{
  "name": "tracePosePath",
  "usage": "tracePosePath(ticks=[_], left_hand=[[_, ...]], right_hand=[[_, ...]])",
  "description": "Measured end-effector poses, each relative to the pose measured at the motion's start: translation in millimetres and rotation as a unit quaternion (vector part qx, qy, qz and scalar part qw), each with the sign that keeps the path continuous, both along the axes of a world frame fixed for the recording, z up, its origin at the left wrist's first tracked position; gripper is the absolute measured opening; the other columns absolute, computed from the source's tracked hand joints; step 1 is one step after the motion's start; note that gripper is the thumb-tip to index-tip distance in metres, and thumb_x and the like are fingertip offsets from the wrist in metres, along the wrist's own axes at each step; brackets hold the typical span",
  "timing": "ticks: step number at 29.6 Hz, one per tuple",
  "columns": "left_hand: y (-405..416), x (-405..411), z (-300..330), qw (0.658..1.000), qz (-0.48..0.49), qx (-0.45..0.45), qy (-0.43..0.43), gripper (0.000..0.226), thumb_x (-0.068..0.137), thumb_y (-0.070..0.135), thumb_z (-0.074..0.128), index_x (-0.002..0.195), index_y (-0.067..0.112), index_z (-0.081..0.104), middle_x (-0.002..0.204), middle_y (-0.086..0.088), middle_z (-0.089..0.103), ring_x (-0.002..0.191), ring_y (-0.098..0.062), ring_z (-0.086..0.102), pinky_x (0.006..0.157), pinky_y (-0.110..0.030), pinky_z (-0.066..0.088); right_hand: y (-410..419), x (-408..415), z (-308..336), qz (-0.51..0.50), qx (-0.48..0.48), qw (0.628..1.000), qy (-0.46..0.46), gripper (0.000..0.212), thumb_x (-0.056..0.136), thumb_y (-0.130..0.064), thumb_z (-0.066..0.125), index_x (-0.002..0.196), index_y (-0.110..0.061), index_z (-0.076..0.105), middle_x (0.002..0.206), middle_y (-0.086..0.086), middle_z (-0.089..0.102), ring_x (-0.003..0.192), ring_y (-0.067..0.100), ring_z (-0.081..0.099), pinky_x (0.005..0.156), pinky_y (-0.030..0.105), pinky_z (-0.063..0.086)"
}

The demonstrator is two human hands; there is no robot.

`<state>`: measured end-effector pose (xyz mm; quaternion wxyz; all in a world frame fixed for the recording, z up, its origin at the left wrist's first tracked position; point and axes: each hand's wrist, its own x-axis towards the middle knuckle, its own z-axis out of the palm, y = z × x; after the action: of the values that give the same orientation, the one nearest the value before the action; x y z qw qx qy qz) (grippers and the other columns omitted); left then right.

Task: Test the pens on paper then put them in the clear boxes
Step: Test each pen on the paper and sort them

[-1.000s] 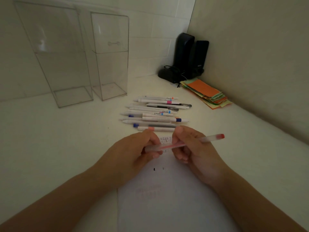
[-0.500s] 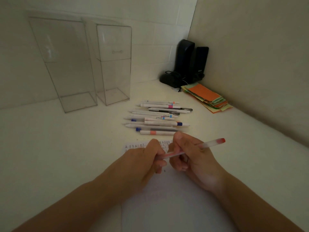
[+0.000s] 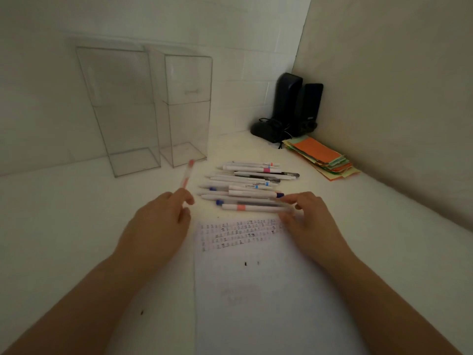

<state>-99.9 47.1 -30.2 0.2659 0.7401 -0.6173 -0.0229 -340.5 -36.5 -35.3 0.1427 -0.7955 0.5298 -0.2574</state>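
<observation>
the left hand [image 3: 158, 221] pinches a red pen [image 3: 186, 175], its cap end tilted up toward the clear boxes [image 3: 143, 108] beyond. the right hand [image 3: 304, 216] grasps the nearest pen [image 3: 253, 207] of the pile [image 3: 250, 180], just past the paper [image 3: 256, 290] lying between the hands.

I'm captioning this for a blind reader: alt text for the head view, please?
Left hand holds a red pen pointing toward two clear boxes; right hand reaches a pen row above scribbled paper.
</observation>
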Motion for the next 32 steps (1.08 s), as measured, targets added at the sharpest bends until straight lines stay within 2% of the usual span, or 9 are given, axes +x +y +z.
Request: tracePosePath(ticks=[3,7,11,17,21,25,27,30,32], left_hand=[[4.7,8.1,2.1,0.993,0.061,0.072,-0.073,0.019,0.093,0.026,0.038,0.104,0.026,0.053,0.101,0.001,0.053,0.087,-0.016,0.046,0.072,-0.030,0.043],[9.1,9.4,7.0,0.983,0.105,0.102,-0.115,0.023,0.091,0.037,0.041,0.104,0.023,0.054,0.109,-0.002,0.045,0.099,-0.020,0.041,0.077,-0.031,0.041],[7.8,8.3,7.6,0.971,0.123,0.115,-0.170,0.034,0.088,0.046,0.041,0.105,0.022,0.058,0.111,-0.001,0.047,0.104,-0.021,0.041,0.082,-0.032,0.040],[8.5,11.5,8.7,0.977,0.134,0.123,-0.111,0.036,0.090,0.046,0.041,0.103,0.016,0.056,0.095,-0.005,0.045,0.084,-0.021,0.053,0.077,-0.037,0.050],[9.0,18.3,9.5,0.976,0.134,0.142,-0.097,0.032,0.091,0.044,0.040,0.095,0.018,0.058,0.087,-0.002,0.053,0.081,-0.021,0.057,0.078,-0.035,0.050],[9.8,19.3,11.4,0.972,0.135,0.154,-0.115,0.032,0.091,0.043,0.039,0.091,0.019,0.060,0.083,0.000,0.053,0.080,-0.019,0.056,0.078,-0.034,0.050],[9.6,17.5,12.9,0.977,0.126,0.106,-0.132,0.029,0.089,0.041,0.046,0.087,0.018,0.064,0.085,-0.004,0.052,0.085,-0.023,0.052,0.077,-0.035,0.046],[6.7,4.5,13.8,0.989,0.038,-0.062,-0.128,0.021,0.081,0.030,0.062,0.067,0.014,0.063,0.080,-0.009,0.055,0.079,-0.030,0.051,0.069,-0.041,0.043],[7.6,-13.1,14.1,0.983,-0.055,-0.136,-0.110,0.017,0.081,0.034,0.053,0.076,0.019,0.059,0.085,-0.004,0.058,0.082,-0.022,0.050,0.082,-0.039,0.037]], right_hand=[[-2.4,1.1,-5.1,0.030,-0.032,0.999,0.017,0.024,0.088,-0.017,0.057,0.111,-0.018,0.064,0.102,-0.007,0.045,0.099,0.012,0.046,0.084,0.018,0.030],[-0.2,4.3,-6.4,0.029,-0.073,0.996,0.048,0.022,0.085,-0.016,0.062,0.106,-0.015,0.067,0.101,0.000,0.050,0.098,0.019,0.050,0.083,0.023,0.035],[0.2,6.4,-5.3,0.028,-0.087,0.992,0.082,0.019,0.085,-0.016,0.062,0.104,-0.015,0.065,0.102,0.007,0.056,0.095,0.024,0.052,0.081,0.032,0.039],[-0.6,5.8,-7.4,0.019,-0.077,0.994,0.081,0.018,0.089,-0.020,0.056,0.106,-0.017,0.062,0.107,0.004,0.055,0.099,0.021,0.047,0.084,0.031,0.036],[-0.3,5.6,-6.8,0.019,-0.084,0.993,0.085,0.013,0.090,-0.022,0.054,0.100,-0.019,0.062,0.105,0.001,0.058,0.097,0.018,0.046,0.080,0.027,0.032],[0.6,5.0,-5.2,0.021,-0.087,0.994,0.065,0.012,0.090,-0.021,0.054,0.099,-0.019,0.063,0.103,0.000,0.060,0.097,0.017,0.046,0.080,0.026,0.030],[2.1,4.0,-2.0,0.023,-0.091,0.994,0.050,0.013,0.091,-0.022,0.053,0.099,-0.020,0.062,0.102,-0.002,0.060,0.096,0.014,0.045,0.081,0.026,0.031],[10.3,4.3,5.0,0.047,-0.115,0.992,0.022,0.012,0.090,-0.022,0.054,0.098,-0.019,0.063,0.097,-0.005,0.061,0.091,0.011,0.045,0.079,0.025,0.033],[17.4,7.8,8.4,0.073,-0.118,0.990,0.012,0.011,0.090,-0.023,0.055,0.096,-0.020,0.064,0.093,-0.008,0.060,0.089,0.010,0.046,0.076,0.021,0.032]])
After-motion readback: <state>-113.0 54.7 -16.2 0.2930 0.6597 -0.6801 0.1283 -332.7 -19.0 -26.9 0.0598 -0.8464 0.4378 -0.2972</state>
